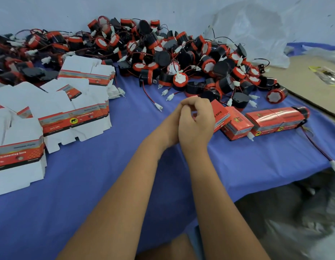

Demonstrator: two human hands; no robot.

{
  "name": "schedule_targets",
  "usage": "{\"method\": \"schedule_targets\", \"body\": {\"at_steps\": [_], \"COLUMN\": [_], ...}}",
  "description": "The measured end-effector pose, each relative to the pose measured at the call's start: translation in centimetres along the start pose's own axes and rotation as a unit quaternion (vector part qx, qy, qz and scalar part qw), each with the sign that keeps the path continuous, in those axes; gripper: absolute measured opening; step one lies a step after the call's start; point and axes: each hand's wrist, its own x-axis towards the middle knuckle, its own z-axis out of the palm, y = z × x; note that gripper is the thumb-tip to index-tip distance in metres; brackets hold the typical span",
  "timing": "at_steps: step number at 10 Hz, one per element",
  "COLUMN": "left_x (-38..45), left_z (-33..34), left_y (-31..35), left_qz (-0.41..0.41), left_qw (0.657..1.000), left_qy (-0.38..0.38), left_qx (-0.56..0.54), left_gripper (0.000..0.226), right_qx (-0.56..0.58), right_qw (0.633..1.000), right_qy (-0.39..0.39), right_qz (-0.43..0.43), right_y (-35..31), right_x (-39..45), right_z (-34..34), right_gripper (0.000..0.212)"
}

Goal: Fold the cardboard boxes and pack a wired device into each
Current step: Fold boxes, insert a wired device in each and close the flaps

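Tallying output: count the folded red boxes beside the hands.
4 folded boxes in a row on the blue cloth: one partly behind the right hand, one tilted next to it, two more side by side further right. Another may be hidden behind that hand.

flat boxes (50,109) lie left, devices (162,53) heaped behind, folded boxes (256,121) right, on the cloth (106,184).

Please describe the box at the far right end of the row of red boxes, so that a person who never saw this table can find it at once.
Start at the blue cloth and find the row of folded red boxes just right of the person's hands. Follow it to its right end, near the brown cardboard sheet. That last box alone has a black device end sticking out of it.
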Motion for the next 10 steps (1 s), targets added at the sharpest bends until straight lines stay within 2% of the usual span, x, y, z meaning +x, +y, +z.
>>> {"method": "schedule_targets", "body": {"at_steps": [1,2,3,4,5,6,7,8,9,10], "left_x": [1.0,0.5,1.4,1.5,0.9,0.6,-0.2,-1.2,-2.0,-2.9], "left_z": [0.0,-0.5,-1.0,-0.7,0.0,1.3,2.1,1.3,-1.1,-4.3], "left_y": [-0.7,-0.1,-1.2,-1.6,-1.5,-1.0,-1.2,-1.3,-0.8,-0.2], "left_qz": [-0.017,0.052,0.144,0.106,0.103,0.017,-0.001,0.006,0.043,0.071], "left_qw": [0.997,0.991,0.950,0.944,0.955,0.980,0.991,0.995,0.987,0.955], "left_qy": [0.015,0.036,0.063,0.075,0.120,0.037,0.029,0.076,0.141,0.243], "left_qx": [0.077,0.121,0.270,0.303,0.250,0.192,0.128,0.058,0.068,0.157], "left_gripper": [0.033,0.023,0.030,0.017,0.025,0.028,0.044,0.043,0.031,0.030], "right_qx": [-0.020,-0.034,0.017,0.057,-0.017,-0.172,-0.283,-0.393,-0.478,-0.489], "right_qw": [1.000,0.999,1.000,0.995,0.983,0.953,0.932,0.894,0.849,0.843], "right_qy": [0.017,0.034,0.010,-0.032,-0.108,-0.197,-0.213,-0.215,-0.224,-0.224], "right_qz": [-0.005,0.004,0.018,0.072,0.150,0.150,0.073,-0.007,-0.023,-0.024], "right_y": [-0.3,-0.4,-0.6,-1.2,-1.0,0.2,1.6,3.3,4.4,4.0], "right_x": [-0.4,-0.5,-0.1,0.6,2.2,3.9,4.6,5.1,5.4,4.8], "right_z": [0.7,0.9,0.5,-0.1,-0.8,-1.7,-2.6,-3.5,-4.2,-3.2], "right_gripper": [0.021,0.022,0.019,0.020,0.018,0.026,0.021,0.020,0.024,0.021]}}
